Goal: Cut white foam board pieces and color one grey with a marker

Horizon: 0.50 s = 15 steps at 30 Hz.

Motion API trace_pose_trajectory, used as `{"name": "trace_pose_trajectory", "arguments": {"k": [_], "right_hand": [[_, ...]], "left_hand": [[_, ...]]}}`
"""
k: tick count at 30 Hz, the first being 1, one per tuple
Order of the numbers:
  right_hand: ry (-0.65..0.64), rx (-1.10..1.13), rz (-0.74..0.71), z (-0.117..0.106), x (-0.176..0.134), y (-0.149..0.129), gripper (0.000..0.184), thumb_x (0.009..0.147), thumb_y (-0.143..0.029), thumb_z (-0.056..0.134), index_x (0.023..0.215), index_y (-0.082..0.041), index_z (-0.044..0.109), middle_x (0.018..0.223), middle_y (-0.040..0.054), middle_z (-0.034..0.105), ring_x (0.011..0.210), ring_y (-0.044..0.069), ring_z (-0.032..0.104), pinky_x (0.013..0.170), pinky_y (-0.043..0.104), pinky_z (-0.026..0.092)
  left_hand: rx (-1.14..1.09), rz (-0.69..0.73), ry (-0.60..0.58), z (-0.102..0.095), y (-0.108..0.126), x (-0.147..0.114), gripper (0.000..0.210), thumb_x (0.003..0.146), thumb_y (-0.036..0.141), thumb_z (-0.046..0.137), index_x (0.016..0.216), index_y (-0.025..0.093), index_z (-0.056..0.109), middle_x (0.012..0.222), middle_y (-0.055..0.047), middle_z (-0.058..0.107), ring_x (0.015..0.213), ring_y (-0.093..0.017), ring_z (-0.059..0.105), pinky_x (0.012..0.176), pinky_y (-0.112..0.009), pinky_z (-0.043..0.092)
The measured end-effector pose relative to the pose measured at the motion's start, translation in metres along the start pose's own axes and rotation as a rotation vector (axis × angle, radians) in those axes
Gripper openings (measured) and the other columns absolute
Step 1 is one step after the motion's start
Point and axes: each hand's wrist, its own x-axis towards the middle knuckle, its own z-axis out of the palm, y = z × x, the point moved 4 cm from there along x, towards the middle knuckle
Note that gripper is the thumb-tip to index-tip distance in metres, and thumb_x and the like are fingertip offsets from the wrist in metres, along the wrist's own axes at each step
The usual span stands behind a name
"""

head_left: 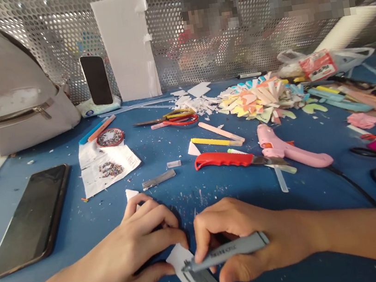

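Note:
My right hand (244, 240) grips a grey acrylic marker (229, 250), its tip resting on a small white piece of card or foam (181, 257). Grey strokes cover the lower part of that piece, while its upper end is bare white. With thumb and index finger my left hand (148, 254) pinches the piece by its left and upper edge; its other fingers are curled. Just beyond the hands lie a grey-coloured strip (159, 179) and a short clear glue stick piece (173, 164). A white scrap (132, 194) pokes out behind my left fingers.
A red-handled knife (224, 159) and pink glue gun (290, 147) lie ahead. Scissors (181, 116) and a heap of paper scraps (262, 98) are behind. Phones (27, 219) (96, 80) and a backpack (8, 82) stand left. Beads (111, 169) sit on paper.

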Motion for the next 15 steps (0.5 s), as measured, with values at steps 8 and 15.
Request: {"name": "trace_pose_trajectory", "arguments": {"k": [8, 15], "right_hand": [[0.024, 0.052, 0.023, 0.0005, 0.0005, 0.0014, 0.050, 0.083, -0.062, 0.071, 0.093, -0.013, 0.071, 0.069, -0.0035, 0.056, 0.059, 0.008, 0.049, 0.056, 0.017, 0.037], [-0.020, 0.072, 0.026, 0.0045, 0.0007, 0.0029, 0.052, 0.084, -0.065, 0.068, 0.090, -0.013, 0.073, 0.071, -0.0012, 0.061, 0.060, 0.009, 0.051, 0.057, 0.019, 0.038]], "left_hand": [[-0.010, 0.002, -0.005, 0.0015, -0.0014, -0.0002, 0.019, 0.101, 0.021, 0.056, 0.118, 0.026, 0.059, 0.109, -0.004, 0.056, 0.103, -0.022, 0.048, 0.102, -0.038, 0.028], [-0.025, 0.007, 0.020, -0.0003, -0.0015, 0.0005, 0.019, 0.099, 0.020, 0.058, 0.116, 0.027, 0.061, 0.108, -0.003, 0.057, 0.103, -0.021, 0.050, 0.102, -0.036, 0.030]]}}
